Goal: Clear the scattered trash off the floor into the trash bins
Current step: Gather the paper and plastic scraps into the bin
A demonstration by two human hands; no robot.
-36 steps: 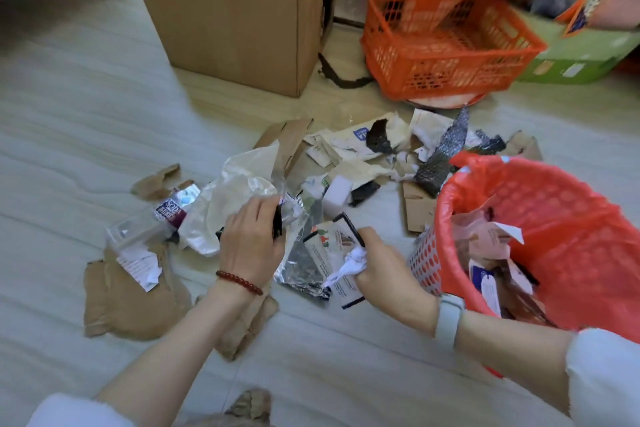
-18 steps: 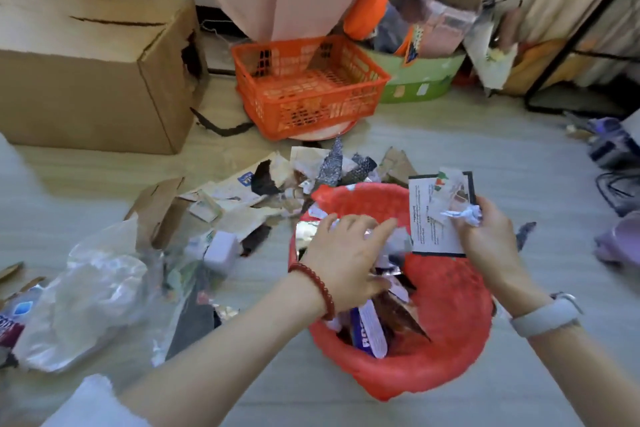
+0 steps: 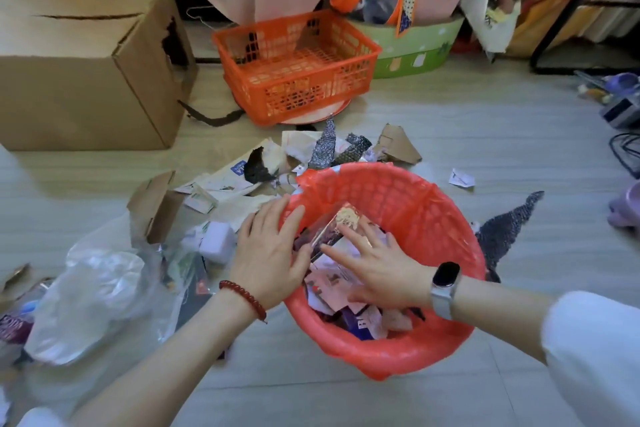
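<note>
Both hands press flat-fingered into the round red-lined trash bin [image 3: 398, 354] on the floor: left hand [image 3: 270, 253] and right hand [image 3: 377, 267] flank an upright crinkled clear wrapper [image 3: 329, 230], its long axis tilted toward the far rim. The card held a half-second earlier is released.

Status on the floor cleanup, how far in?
Partly done: the red bin already holds wrappers and paper. In hand: both hands, left and right, press the load down. Left: plastic bag, cardboard scraps and paper on the floor.

A dark red beaded bracelet [image 3: 243, 298] circles the left wrist. A black-faced smartwatch on a pale grey strap [image 3: 445, 282] wraps the right wrist. Both forearms emerge from pushed-up white sleeves [image 3: 588, 350].
</note>
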